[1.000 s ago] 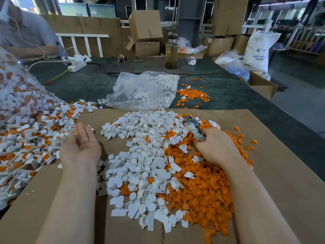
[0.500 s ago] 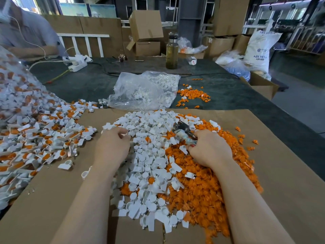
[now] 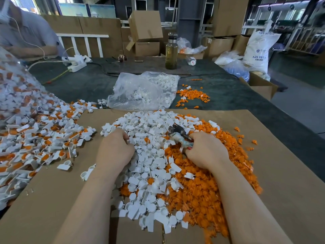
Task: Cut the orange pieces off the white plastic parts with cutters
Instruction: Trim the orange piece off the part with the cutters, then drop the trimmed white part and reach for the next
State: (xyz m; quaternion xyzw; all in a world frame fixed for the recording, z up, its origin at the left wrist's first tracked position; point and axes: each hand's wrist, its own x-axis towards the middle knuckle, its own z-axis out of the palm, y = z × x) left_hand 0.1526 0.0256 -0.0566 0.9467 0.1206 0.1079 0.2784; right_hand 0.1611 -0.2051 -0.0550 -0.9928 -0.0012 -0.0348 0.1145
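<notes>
The head view showed the right hand [image 3: 207,152] gripping the cutters [image 3: 179,135], and the left hand [image 3: 114,150] curled in the white parts [image 3: 151,155] on the desk; what it pinched, I cannot tell. A crooked part might be cut wrongly.

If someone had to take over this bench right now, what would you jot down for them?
Right hand grips the cutters, blades pointing up-left over the middle heap.
Left hand rests curled on the white parts; whether it holds one is unclear.
Done: trimmed white parts in the centre, cut orange pieces heaped on the right of the cardboard.
Left: the big uncut pile, white with orange, on the left.
</notes>
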